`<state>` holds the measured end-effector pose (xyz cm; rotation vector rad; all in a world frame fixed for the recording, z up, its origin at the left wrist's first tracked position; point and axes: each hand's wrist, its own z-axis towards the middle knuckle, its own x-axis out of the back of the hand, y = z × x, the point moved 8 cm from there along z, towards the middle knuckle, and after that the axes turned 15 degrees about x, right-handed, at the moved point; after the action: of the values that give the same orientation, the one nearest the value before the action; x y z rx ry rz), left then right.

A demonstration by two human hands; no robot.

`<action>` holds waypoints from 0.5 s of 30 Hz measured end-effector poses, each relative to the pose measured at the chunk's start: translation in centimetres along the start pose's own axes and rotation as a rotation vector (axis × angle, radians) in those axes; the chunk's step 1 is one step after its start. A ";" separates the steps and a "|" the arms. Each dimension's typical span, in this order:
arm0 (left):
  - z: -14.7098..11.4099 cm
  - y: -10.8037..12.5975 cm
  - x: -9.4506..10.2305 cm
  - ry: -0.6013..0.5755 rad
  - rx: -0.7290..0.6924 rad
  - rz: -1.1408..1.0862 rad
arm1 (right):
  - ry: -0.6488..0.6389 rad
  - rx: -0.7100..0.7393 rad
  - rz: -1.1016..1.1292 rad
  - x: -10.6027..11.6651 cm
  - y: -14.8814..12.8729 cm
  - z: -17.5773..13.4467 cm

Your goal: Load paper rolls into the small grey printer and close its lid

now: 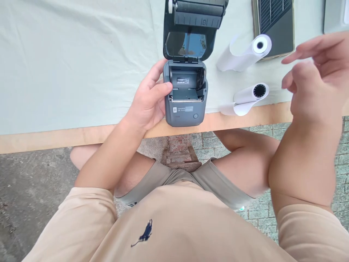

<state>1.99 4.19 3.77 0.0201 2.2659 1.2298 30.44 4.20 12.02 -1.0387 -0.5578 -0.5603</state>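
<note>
A dark grey portable label printer (184,112) stands at the table's front edge with its lid (167,34) swung up and back. No paper roll shows in its bay. My left hand (148,96) grips the printer's left side, thumb on the rim and the other fingers partly hidden behind the body. Raised over the right side of the table, my right hand (317,72) holds nothing visible, its fingers loosely bent and apart. Nearest to it are two white paper rolls, an upper roll (244,58) and a lower roll (247,95), both with loose ends trailing left.
Pale cloth (76,65) covers the table, whose bare wooden edge (117,131) runs along the front. Behind the upper roll lies a dark flat panel (280,32) with a striped part. A grey object (334,16) is cut off at the top right. Below is a wooden stool (181,158).
</note>
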 end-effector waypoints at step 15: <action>-0.5 0.3 -0.5 0.007 -0.011 -0.086 | -0.041 0.123 -0.101 -3.0 -2.0 4.6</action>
<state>2.08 3.83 4.43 -0.0847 2.2416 1.1991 26.19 8.03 13.15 -0.9104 -0.6762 -0.5873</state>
